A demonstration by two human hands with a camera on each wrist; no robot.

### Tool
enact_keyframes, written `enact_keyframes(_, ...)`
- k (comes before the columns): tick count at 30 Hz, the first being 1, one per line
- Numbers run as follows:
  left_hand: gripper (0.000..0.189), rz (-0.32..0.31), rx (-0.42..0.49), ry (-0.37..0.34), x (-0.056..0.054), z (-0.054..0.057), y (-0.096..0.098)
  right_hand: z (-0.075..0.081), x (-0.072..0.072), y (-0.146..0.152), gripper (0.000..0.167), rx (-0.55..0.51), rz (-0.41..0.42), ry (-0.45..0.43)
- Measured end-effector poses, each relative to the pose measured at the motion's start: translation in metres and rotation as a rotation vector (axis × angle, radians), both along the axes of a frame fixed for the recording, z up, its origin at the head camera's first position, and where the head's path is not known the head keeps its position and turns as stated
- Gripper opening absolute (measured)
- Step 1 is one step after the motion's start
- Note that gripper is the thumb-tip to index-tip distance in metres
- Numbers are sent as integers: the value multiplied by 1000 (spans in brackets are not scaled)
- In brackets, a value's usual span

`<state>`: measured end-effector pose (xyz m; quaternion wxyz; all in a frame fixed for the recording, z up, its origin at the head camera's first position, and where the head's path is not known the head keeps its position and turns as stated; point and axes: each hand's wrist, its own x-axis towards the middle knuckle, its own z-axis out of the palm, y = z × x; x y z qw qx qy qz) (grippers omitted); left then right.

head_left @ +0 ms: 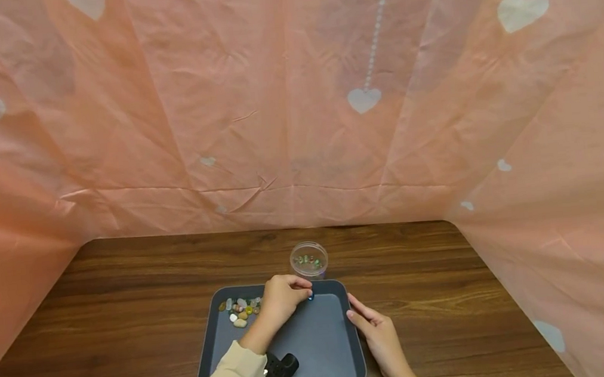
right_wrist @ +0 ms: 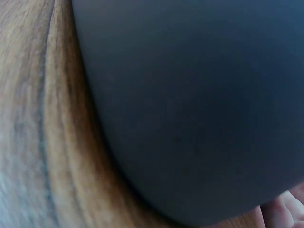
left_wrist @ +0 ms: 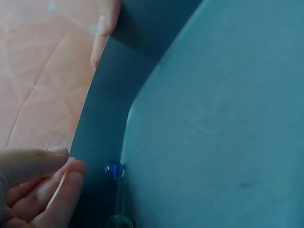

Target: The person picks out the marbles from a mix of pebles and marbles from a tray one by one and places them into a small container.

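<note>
On my feed the left hand (head_left: pixel 281 298), fingers loosely bent, pinches nothing visible just beside the blue marble (left_wrist: pixel 114 170), inside the tray (head_left: pixel 316 346); I judge it light, hard, slippery, best pinched across its middle; the right hand (head_left: pixel 383 338), fingers fairly straight, touches the tray

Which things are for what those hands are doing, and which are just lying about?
Probably for the job:
blue marble, beside the left hand
gray tray, touched by the right hand
clear round container, behind the tray

Probably just there:
pebbles in the tray's far left corner
wooden table
heart-patterned pink curtain
</note>
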<state>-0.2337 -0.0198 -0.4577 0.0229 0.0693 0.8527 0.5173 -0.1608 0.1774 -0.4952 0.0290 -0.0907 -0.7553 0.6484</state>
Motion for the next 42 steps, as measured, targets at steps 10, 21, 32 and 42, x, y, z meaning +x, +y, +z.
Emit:
enact_keyframes(10,6,-75,-187,202,1,-8,8,-2,-1,1,43,-15,7,7)
enact_keyframes(21,5,-107,-351,192,2,-7,14,-2,-2,1,43,-7,0,13)
enact_keyframes(32,5,-143,-287,183,0,-14,11,-2,-2,2,42,-15,-4,-5)
enact_keyframes(42,35,-158,669,-380,-12,-13,-4,-3,-2,2,42,-11,-4,-4)
